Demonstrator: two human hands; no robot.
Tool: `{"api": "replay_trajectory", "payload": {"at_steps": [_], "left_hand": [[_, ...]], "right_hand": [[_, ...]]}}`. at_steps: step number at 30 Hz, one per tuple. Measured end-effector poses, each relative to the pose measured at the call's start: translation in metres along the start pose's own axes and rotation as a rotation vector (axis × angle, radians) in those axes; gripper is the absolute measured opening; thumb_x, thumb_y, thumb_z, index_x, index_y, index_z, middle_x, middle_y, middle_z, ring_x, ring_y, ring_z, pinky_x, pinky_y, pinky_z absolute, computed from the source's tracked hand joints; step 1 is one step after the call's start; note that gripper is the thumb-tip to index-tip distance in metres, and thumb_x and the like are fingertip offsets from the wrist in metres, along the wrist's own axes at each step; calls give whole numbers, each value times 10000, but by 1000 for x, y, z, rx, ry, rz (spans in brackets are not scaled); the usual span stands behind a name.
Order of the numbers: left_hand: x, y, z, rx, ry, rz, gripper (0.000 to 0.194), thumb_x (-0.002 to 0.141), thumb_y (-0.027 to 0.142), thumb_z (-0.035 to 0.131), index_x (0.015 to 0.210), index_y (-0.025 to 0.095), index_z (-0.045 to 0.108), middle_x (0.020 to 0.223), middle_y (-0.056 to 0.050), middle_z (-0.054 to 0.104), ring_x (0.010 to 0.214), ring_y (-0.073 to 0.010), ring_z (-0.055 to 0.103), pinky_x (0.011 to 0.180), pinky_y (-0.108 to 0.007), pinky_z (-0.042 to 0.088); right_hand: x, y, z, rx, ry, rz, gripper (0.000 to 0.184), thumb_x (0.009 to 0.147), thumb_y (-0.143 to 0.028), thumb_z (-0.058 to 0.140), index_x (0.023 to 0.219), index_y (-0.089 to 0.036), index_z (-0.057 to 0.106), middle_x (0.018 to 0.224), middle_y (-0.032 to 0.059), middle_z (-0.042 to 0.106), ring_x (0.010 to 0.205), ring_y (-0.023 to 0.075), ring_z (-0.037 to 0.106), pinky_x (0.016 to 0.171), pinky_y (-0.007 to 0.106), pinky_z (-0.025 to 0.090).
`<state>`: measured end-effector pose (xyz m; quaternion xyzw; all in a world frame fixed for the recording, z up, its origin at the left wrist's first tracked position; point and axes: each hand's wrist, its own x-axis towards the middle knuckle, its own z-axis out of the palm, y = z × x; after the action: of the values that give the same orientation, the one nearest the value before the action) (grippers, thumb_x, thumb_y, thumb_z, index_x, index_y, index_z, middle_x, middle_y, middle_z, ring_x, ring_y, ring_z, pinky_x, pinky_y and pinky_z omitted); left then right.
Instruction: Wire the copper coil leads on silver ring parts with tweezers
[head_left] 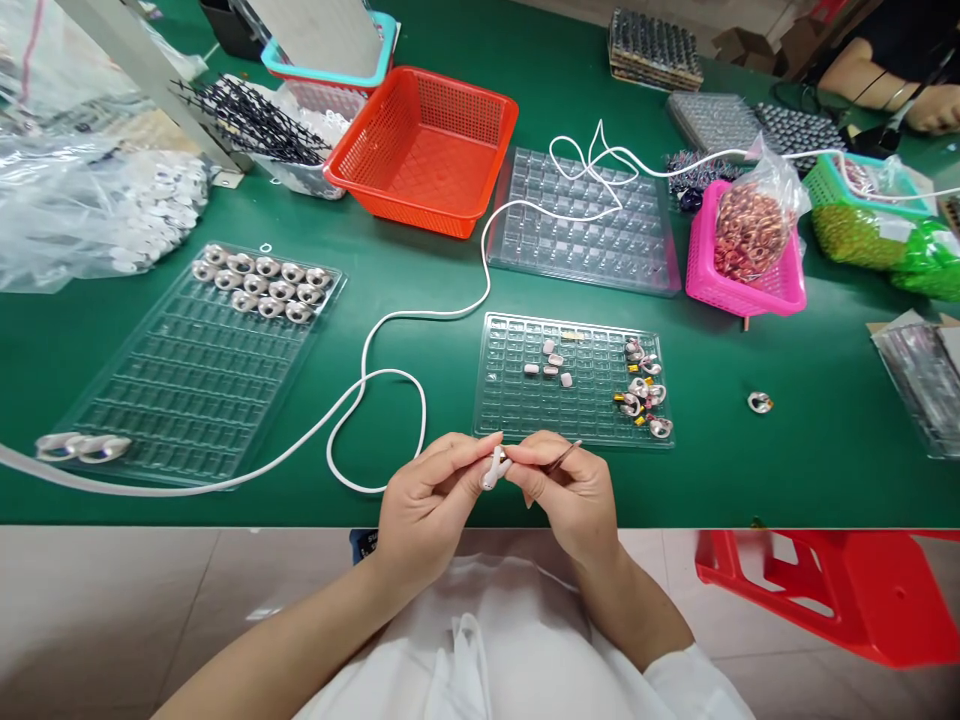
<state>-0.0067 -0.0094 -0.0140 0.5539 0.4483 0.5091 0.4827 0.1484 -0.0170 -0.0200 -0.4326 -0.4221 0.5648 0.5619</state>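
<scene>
A small white earbud (pixel 491 474) is pinched between the fingertips of both hands, just in front of the table's near edge. My left hand (pixel 429 505) is closed on it from the left. From the right, the thumb and forefinger of my right hand (pixel 574 490) press together at the same earbud. A thin, dark metal tool that looks like tweezers (pixel 564 456) is also tucked in my right hand. Just beyond the hands lies a clear tray (pixel 510 415) with small pale pieces in its middle and several shiny earbud parts (pixel 646 392) with yellow tabs on its right side.
At left, a clear tray (pixel 202 370) carries several silvery earbud shells. A white cable (pixel 405 314) loops across the green table. Behind stand a red basket (pixel 450 215), an empty-celled tray (pixel 585 235) and a pink basket (pixel 742 295). A single part (pixel 760 402) lies at right. A co-worker's arm (pixel 862 75) shows top right.
</scene>
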Motion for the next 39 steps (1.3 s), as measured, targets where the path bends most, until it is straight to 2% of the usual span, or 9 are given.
{"api": "replay_trajectory", "payload": {"at_steps": [10,26,32,39], "left_hand": [[-3,-2,-1,155,-3,118,445,897,42,643,1222,331,735,812,19,678,715,-94,609,677,-188,508],[-2,5,-3,289,-71,181,500,927,13,569,1315,312,668,881,-4,687,776,-118,640,703,-206,529],[-2,4,-4,286,-96,224,530,933,-7,552,1349,310,635,901,-6,681,800,-113,633,730,-211,523],[-5,4,-4,298,-137,260,576,934,-30,518,1409,290,581,956,-52,681,856,-148,638,748,-254,546]], "right_hand": [[4,-2,1,21,32,106,145,763,-191,828,864,-295,835,736,0,721,542,87,552,415,187,461],[5,5,-1,-1,51,98,99,778,-275,822,875,-254,829,739,14,722,537,100,544,430,218,463],[3,5,-3,-21,22,84,108,815,-233,790,912,-260,828,749,9,704,562,94,536,455,212,444],[1,4,-5,-105,26,63,83,842,-240,771,912,-245,816,744,5,695,553,94,537,467,218,449]]}}
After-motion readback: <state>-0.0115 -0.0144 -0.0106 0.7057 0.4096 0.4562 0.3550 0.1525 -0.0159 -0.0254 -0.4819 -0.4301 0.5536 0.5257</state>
